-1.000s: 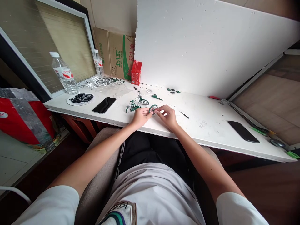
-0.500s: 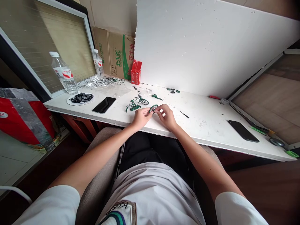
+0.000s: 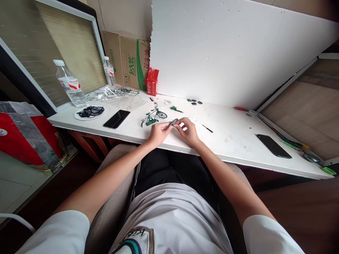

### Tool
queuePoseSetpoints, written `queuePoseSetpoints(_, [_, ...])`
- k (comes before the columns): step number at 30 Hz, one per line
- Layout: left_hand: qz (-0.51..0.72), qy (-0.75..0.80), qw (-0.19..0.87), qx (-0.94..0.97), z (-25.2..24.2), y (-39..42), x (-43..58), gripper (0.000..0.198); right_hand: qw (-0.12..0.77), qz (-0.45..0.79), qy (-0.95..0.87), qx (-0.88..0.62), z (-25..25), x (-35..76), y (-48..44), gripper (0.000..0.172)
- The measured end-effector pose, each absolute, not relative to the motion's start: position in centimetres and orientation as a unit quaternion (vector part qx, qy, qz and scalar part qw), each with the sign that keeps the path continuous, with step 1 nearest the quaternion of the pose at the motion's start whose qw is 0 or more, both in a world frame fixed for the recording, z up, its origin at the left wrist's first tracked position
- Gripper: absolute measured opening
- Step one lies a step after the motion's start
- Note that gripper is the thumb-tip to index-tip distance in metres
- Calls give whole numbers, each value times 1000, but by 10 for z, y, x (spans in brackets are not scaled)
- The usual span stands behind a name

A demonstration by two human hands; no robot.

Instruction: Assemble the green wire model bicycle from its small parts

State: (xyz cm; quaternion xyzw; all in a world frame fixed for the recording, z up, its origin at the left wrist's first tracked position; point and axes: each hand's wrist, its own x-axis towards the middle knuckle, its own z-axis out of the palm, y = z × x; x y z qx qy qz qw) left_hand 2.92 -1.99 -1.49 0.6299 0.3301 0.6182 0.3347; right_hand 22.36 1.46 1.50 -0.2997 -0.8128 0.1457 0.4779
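Note:
A small green model bicycle wheel (image 3: 173, 122) is held up between my two hands, just above the table's front part. My left hand (image 3: 159, 133) pinches its left side, and my right hand (image 3: 187, 130) grips it from the right with thumb and fingers. The wheel is tilted, seen nearly edge-on, and the fingertips cover part of it. Just beyond my left hand stands a green model bicycle (image 3: 153, 115) with one spoked wheel at its front. Behind my hands lies a loose green part (image 3: 176, 109). A thin dark tool (image 3: 207, 128) lies right of my right hand.
On the white table (image 3: 222, 141) are a phone (image 3: 117, 119), a plate of black parts (image 3: 90, 112), a water bottle (image 3: 70, 84), a red box (image 3: 152, 82) and several dark green pieces (image 3: 194, 102). Another phone (image 3: 273, 145) lies at the right. A white board (image 3: 225, 53) stands behind.
The wheel has turned from showing its spoked face to a flatter, more edge-on tilt. Both hands keep their hold in about the same place. The view has shifted slightly.

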Motion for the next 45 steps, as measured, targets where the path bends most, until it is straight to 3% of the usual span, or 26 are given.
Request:
queuePoseSetpoints(11, [603, 352, 281, 658, -15, -30, 32, 39, 496, 109, -802, -316, 12, 223, 14, 36])
queuePoseSetpoints(17, [581, 385, 245, 674, -13, -35, 38, 42, 514, 124, -788, -314, 11, 227, 15, 55])
queuePoseSetpoints(23, [534, 385, 224, 719, -8, -28, 33, 33, 498, 79, -817, -281, 14, 228, 18, 78])
queuePoseSetpoints(28, [518, 376, 260, 723, 1, -22, 26, 36, 486, 117, -815, -292, 12, 225, 17, 82])
queuePoseSetpoints(36, [527, 513, 12, 677, 34, -1, -33, 47, 478, 144, -800, -335, 11, 225, 16, 78])
queuePoseSetpoints(38, [521, 567, 36, 637, 33, 9, -51, 50, 471, 163, -789, -358, 9, 227, 19, 78])
queuePoseSetpoints(42, [493, 602, 210, 592, 23, 21, -70, 50, 464, 181, -780, -379, 6, 228, 22, 74])
queuePoseSetpoints(45, [492, 573, 246, 608, 16, 23, -73, 49, 454, 183, -784, -382, 6, 228, 22, 73])
